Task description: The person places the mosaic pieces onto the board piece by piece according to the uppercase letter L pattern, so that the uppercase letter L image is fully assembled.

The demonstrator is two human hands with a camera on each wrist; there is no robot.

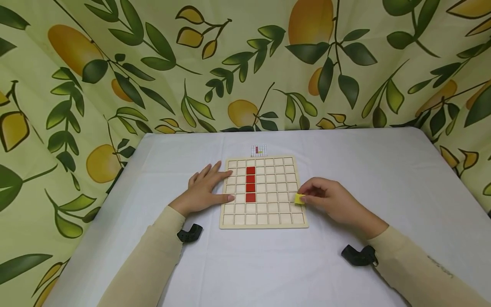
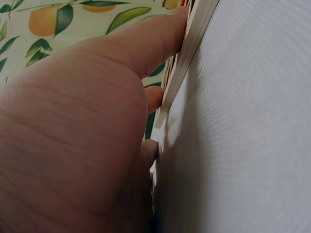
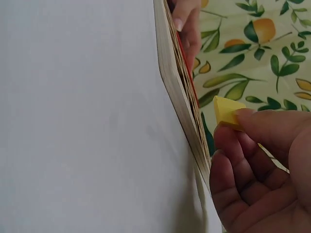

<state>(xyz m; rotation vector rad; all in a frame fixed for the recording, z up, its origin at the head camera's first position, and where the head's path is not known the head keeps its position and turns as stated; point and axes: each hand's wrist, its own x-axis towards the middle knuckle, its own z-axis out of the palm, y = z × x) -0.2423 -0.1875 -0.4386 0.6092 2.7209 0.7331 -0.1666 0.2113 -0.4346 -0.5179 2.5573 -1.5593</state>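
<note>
A pale wooden grid board [image 1: 264,219] lies on the white cloth, with several red square tiles [image 1: 250,179] in one column of its cells. My left hand [image 1: 199,189] rests at the board's left side, fingers spread, with thumb and forefinger on its edge. Between thumb and fingers, my right hand [image 1: 331,197] pinches a yellow square tile [image 1: 299,199] over the right edge of the board. In the right wrist view the yellow tile [image 3: 227,111] appears held above the board's surface. The left wrist view shows the left thumb [image 2: 146,43] on the board's rim.
Just behind the board lies a small printed grid card [image 1: 258,150] with red and yellow marks. Black devices are strapped at the left wrist [image 1: 189,233] and right wrist [image 1: 359,255]. A fruit-patterned curtain [image 1: 245,85] hangs behind the white-covered table [image 1: 261,268].
</note>
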